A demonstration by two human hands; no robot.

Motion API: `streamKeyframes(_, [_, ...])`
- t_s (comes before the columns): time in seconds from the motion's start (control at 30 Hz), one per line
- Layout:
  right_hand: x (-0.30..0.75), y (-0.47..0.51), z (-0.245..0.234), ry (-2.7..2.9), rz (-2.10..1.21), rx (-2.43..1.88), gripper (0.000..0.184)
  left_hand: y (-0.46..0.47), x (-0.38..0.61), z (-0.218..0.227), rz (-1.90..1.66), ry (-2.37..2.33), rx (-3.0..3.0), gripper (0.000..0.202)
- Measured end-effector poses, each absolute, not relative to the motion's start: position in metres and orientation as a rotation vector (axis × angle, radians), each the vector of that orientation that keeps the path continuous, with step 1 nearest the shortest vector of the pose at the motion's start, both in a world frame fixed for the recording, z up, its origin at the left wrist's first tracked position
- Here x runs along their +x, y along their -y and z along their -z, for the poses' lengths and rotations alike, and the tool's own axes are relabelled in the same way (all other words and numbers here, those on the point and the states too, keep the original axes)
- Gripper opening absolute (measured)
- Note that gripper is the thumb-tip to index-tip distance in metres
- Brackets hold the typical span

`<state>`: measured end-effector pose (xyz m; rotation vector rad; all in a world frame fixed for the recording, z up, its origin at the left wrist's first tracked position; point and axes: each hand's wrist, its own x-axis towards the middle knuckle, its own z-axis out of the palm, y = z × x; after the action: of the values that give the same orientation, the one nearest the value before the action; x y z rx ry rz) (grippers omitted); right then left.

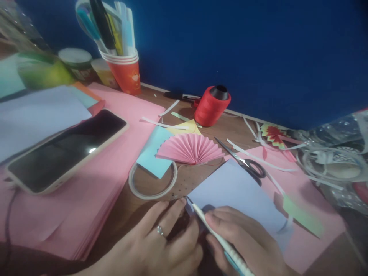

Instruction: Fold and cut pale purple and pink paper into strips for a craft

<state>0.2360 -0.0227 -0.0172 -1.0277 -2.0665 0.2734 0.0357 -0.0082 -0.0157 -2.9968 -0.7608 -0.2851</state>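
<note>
In my right hand (244, 235) is a slim white pen-like tool (214, 232) with a thin dark tip and a bluish part lower down. Its tip points at the left corner of a pale lilac sheet of paper (232, 188). My left hand (166, 237), with a ring on one finger, rests on the table with its fingers apart, fingertips close to that corner. Just beyond lies a pleated pink paper fan (192, 149). Black-handled scissors (244, 160) touch the far edge of the lilac sheet. A roll of tape (132, 182) sits left of the fingertips.
A stack of pink paper (94, 214) with a phone (69, 149) on top fills the left. A red thread spool (212, 105) and a red paper cup (126, 74) of pens stand along the blue wall (244, 46). Paper strips and clear plastic (333, 134) lie right.
</note>
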Motion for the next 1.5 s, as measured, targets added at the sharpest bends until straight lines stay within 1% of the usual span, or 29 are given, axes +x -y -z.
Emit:
streamKeyframes(0.4, [0.236, 0.025, 0.01, 2.125, -0.201, -1.081, 0.03, 0.011, 0.031, 0.018, 0.392, 0.801, -2.91, 0.026])
streamKeyframes(0.57, [0.236, 0.023, 0.01, 2.135, -0.177, -1.106, 0.026, 0.013, 0.028, 0.018, 0.372, 0.817, -2.895, 0.03])
streamKeyframes(0.67, [0.236, 0.022, 0.011, 2.092, -0.132, -1.011, 0.023, 0.014, 0.026, 0.02, 0.358, 0.833, -2.894, 0.034])
streamKeyframes(0.8, [0.237, 0.023, 0.014, 2.097, -0.2, -1.056, 0.025, 0.015, 0.024, 0.023, 0.381, 0.882, -2.886, 0.034])
streamKeyframes(0.87, [0.238, 0.025, 0.016, 2.065, -0.183, -1.072, 0.026, 0.016, 0.024, 0.023, 0.39, 0.907, -2.885, 0.033])
streamKeyframes(1.07, [0.239, 0.024, 0.017, 2.108, -0.285, -1.009, 0.027, 0.015, 0.027, 0.019, 0.427, 0.94, -2.867, 0.032])
streamKeyframes(1.2, [0.239, 0.022, 0.017, 2.097, -0.287, -1.01, 0.028, 0.015, 0.028, 0.016, 0.418, 0.978, -2.881, 0.032])
streamKeyframes(1.3, [0.238, 0.021, 0.017, 2.115, -0.264, -0.998, 0.026, 0.016, 0.028, 0.015, 0.418, 0.977, -2.873, 0.032])
streamKeyframes(1.5, [0.236, 0.021, 0.015, 2.087, -0.247, -1.07, 0.026, 0.015, 0.027, 0.017, 0.42, 0.962, -2.869, 0.033])
